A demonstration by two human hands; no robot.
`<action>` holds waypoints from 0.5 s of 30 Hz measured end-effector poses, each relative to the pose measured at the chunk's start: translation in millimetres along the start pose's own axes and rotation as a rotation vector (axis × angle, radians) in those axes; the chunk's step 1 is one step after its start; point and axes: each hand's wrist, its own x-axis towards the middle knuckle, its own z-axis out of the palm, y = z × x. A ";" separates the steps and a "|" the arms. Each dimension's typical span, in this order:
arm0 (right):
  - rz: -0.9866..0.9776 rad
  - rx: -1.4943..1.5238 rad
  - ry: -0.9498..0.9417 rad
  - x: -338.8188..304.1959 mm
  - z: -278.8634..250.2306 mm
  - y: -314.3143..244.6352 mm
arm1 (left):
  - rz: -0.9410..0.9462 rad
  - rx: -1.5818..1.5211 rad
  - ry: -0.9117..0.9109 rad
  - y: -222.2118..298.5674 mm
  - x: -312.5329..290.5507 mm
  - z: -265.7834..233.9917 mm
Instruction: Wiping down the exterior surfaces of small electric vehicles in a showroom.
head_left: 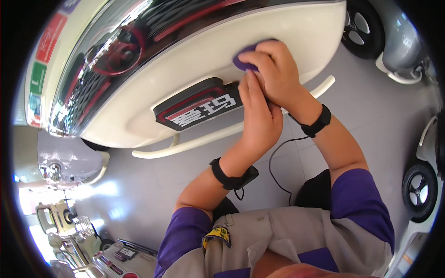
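A purple cloth (244,56), folded into a rounded pad, lies against the cream rear panel (204,60) of a vehicle. My right hand (278,69) is closed on it, fingers bent over its right part. Just below, my left hand (259,116) points up with its fingers stretched out. Its fingertips reach the cloth's lower edge and the underside of my right hand; whether they grip anything is hidden. Left of that hand, a dark plate (199,109) with silver lettering sits in a black-framed housing on the panel.
A cream tubular bumper bar (199,144) runs below the panel. Wristbands are on both wrists, and a black cable (273,171) hangs between my forearms. Other vehicles stand around, including a grey one (69,157) at left and wheels (419,190) at right. The floor (139,185) is grey tile.
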 end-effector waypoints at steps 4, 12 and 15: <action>-0.153 -0.128 -0.174 -76.7 -11.4 31.6 | -0.332 -0.221 -0.284 -9.5 -26.7 23.5; -0.009 -0.013 -0.217 -40.5 -45.8 26.0 | -0.273 -0.237 -0.167 20.9 -15.6 19.1; -0.001 -0.136 0.041 5.2 -53.4 31.8 | 0.067 0.021 0.003 25.9 23.5 4.6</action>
